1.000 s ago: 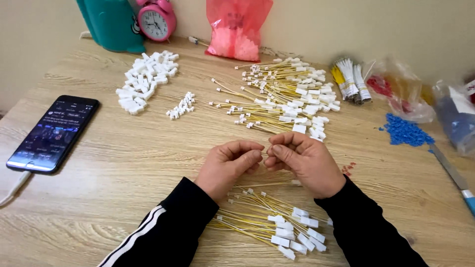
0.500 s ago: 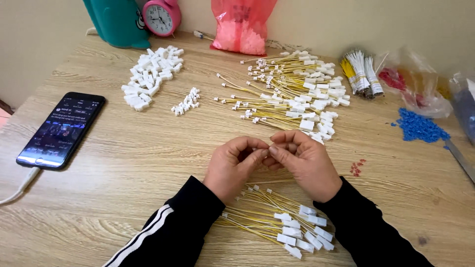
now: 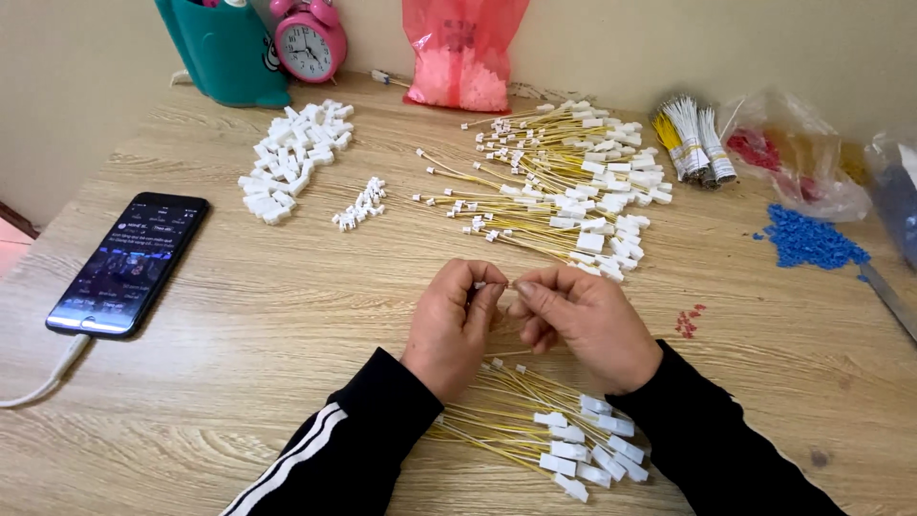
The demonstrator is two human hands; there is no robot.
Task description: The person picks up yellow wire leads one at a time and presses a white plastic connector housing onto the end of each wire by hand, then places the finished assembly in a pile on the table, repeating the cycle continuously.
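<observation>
Wood: from the head view I see a pale wooden table (image 3: 287,315), both my hands meeting just above its middle
Left hand (image 3: 457,325): fingers curled, thumb and forefinger pinching a tiny white connector (image 3: 480,285) at the fingertips
Right hand (image 3: 585,320): fingers bent inward, tips pressed toward the same spot; I judge it is pinching the thin wire end, though the wire itself is too fine to make out
Key relation: the connector sits between the two sets of fingertips, touching the left ones, with the right hand's tips just beside it; its long axis I read as running left to right, hand to hand; the left hand is nearer
Finished bundle (image 3: 544,430): yellow wires with white housings, lying under and just in front of my wrists
Loose wires (image 3: 564,182): a wide yellow spread beyond my hands, well apart
White housings (image 3: 291,158): heaped far left, with a smaller clump (image 3: 360,204) near them
Blue pieces (image 3: 810,239): far right
Phone (image 3: 129,263): lit, on the left edge
Clock (image 3: 309,38): pink, at the back
</observation>
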